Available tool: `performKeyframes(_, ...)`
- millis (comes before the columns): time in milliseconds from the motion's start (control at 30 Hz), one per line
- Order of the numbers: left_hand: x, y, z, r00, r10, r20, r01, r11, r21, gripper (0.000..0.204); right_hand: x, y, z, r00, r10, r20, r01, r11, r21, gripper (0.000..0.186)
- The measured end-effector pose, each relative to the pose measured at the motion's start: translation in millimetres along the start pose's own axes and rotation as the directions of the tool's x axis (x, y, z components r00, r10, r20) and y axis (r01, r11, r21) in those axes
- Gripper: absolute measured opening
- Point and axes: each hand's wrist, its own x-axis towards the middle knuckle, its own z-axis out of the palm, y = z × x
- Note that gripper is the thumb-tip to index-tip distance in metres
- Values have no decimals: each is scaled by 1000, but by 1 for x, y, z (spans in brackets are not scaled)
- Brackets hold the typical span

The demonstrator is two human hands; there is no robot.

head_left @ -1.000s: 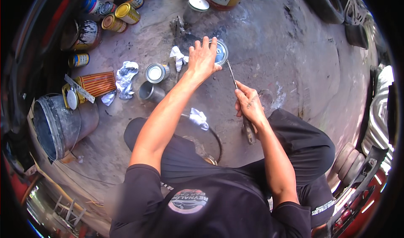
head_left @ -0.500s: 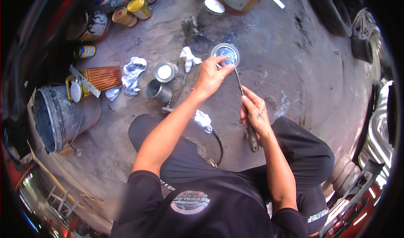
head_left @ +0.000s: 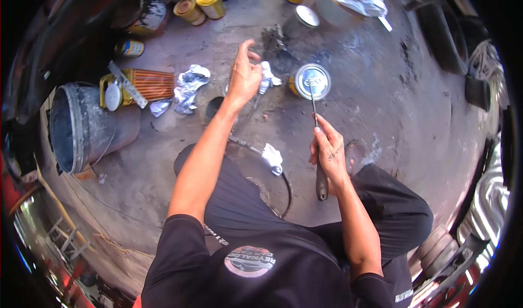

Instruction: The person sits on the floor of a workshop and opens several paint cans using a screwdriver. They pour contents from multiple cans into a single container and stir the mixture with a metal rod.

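A small round can (head_left: 313, 81) with a shiny metal lid stands on the floor ahead of me. My right hand (head_left: 329, 150) grips a screwdriver (head_left: 322, 181) by its dark handle, its thin shaft pointing forward and its tip over the lid. To the left of the can, my left hand (head_left: 243, 79) is raised off the floor, fingers loosely bent and apart, with nothing visible in it. Beneath that hand and wrist, a grey metal cup (head_left: 214, 107) is partly hidden. A white rag (head_left: 268, 78) lies just right of the left hand.
Left are a large dirty bucket (head_left: 81, 136), a ribbed yellow-orange container (head_left: 155, 84) and crumpled paper (head_left: 190, 87). Several paint cans (head_left: 211, 4) stand at the far left. A white lid (head_left: 307, 17) and a tub (head_left: 340, 11) sit far ahead. A hose (head_left: 289, 191) curves near my legs.
My left hand has left the can and moved leftward, over the grey cup. The screwdriver stays in my right hand over the lid. The whole view has shifted a little.
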Motion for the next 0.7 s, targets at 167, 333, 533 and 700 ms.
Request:
performKeyframes(167, -16, 9, 44, 897, 301, 322, -398, 868, 297, 74, -11, 13, -28, 980, 67, -188, -82, 994, -70, 57)
performKeyframes(333, -35, 26, 94, 823, 243, 513, -490, 760, 427, 89, -8, 22, -29, 979, 118, -165, -145, 976, -163, 56)
performKeyframes(533, -34, 23, 103, 803, 214, 556, -517, 715, 470, 98, -8, 16, -31, 983, 113, -142, -145, 960, -241, 55)
performKeyframes(700, -33, 18, 108, 784, 241, 572, -561, 670, 487, 104, -6, -25, -36, 985, 145, -92, -170, 903, -395, 55)
